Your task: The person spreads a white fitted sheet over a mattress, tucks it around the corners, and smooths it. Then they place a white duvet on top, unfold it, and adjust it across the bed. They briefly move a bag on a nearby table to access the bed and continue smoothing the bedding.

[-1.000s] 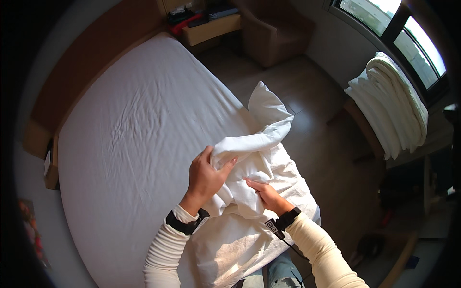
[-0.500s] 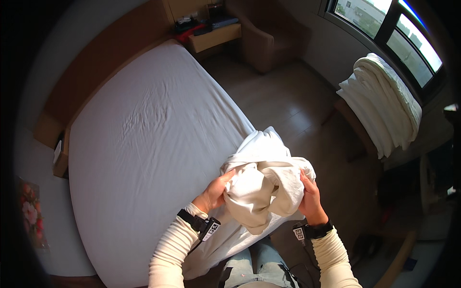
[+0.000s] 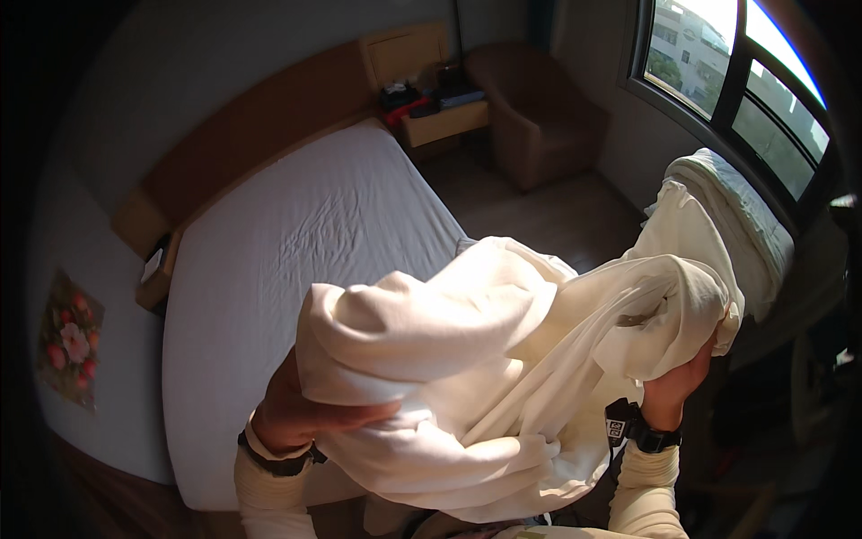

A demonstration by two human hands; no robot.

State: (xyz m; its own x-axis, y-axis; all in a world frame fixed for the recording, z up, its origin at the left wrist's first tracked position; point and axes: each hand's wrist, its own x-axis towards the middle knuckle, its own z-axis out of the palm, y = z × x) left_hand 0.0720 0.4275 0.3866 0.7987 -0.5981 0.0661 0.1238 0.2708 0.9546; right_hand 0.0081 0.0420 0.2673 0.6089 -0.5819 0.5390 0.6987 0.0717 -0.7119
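A large piece of white bed linen (image 3: 503, 359) hangs bunched in loose folds between my hands, raised in front of my body. My left hand (image 3: 305, 415) grips its near left side, thumb lying over the cloth and the other fingers hidden beneath. On the other side, my right hand (image 3: 680, 382) is closed round a gathered part, its fingers partly covered by folds. The cloth spreads wide and hides the near right corner of the bed (image 3: 269, 269), which has a fitted, slightly wrinkled white sheet on it.
A folded white duvet (image 3: 732, 225) is piled below the window (image 3: 772, 99) at the right. A brown armchair (image 3: 543, 117) and a bedside shelf (image 3: 444, 124) with small items stand at the far end. A flower picture (image 3: 74, 341) is at the left.
My hands have moved far apart, the left to the left and the right to the right and slightly up. The bunched linen has been spread much wider between them. The view has tilted up.
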